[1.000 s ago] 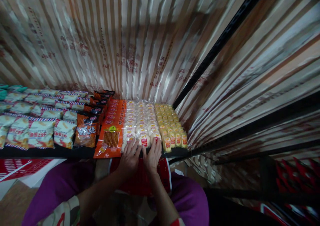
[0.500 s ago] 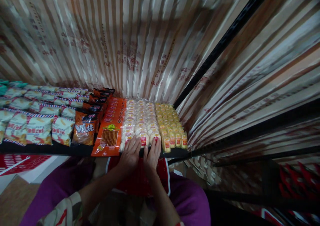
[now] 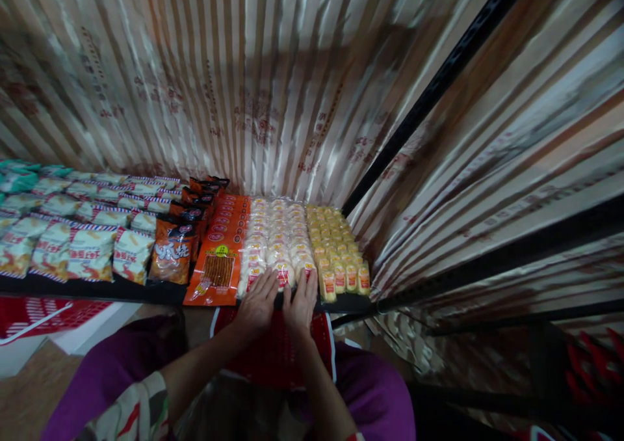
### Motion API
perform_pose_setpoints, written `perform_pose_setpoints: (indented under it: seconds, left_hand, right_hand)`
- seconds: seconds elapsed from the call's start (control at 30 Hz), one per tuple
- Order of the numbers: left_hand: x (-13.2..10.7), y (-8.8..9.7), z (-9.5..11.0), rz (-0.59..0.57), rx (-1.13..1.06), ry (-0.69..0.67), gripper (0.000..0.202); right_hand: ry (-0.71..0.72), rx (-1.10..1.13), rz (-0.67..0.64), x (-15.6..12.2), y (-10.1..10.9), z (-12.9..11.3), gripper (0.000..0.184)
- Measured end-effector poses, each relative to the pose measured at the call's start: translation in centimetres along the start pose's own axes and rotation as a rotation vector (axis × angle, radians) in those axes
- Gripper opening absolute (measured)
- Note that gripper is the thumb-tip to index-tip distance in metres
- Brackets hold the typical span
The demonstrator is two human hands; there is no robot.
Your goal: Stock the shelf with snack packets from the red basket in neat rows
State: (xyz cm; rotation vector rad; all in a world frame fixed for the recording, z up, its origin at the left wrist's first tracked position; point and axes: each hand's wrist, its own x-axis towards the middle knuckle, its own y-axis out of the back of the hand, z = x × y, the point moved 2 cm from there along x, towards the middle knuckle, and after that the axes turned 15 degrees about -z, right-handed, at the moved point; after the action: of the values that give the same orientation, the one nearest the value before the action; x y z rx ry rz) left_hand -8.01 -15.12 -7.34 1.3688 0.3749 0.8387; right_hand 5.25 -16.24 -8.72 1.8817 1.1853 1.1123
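Note:
Rows of white wrapped snack packets (image 3: 277, 242) with small red labels fill a stretch of the black shelf (image 3: 146, 293). My left hand (image 3: 257, 303) lies with fingers stretched over the front of the left rows. Beside it, my right hand (image 3: 299, 300) rests its outstretched fingers on the front packet of the right row. Neither hand grips anything. Just right of the white packets stand rows of small yellow wrapped packets (image 3: 336, 249). To their left lies a flat orange bag (image 3: 218, 259) with a picture of brown sticks, its lower edge over the shelf front.
Left along the shelf are orange-and-black snack bags (image 3: 170, 252) and rows of white-and-blue striped snack bags (image 3: 90, 252). A red basket (image 3: 273, 356) sits below the shelf, between my knees. A dark metal post (image 3: 429, 109) slants up at right, before striped sheeting (image 3: 273, 77).
The view has shifted slightly, so the shelf appears a little further right. Both hands stay at the front of the white packets, fingers still stretched out.

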Motion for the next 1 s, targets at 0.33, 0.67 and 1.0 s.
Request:
perform_pose_setpoints:
  seconds: [0.33, 0.67, 1.0]
  left_hand:
    - [0.3, 0.5, 0.3, -0.006, -0.035, -0.018, 0.048]
    - [-2.5, 3.3, -1.5, 0.170, 0.030, 0.360, 0.060]
    - [-2.5, 1.8, -2.0, 0.041, 0.047, 0.381, 0.057]
  right_hand:
    - [-0.025, -0.045, -0.005, 0.3, -0.5, 0.1, 0.068]
    - [-0.037, -0.078, 0.016, 0.2, -0.2, -0.6, 0.066]
    - [-0.054, -0.074, 0.014, 0.3, -0.4, -0.6, 0.066]
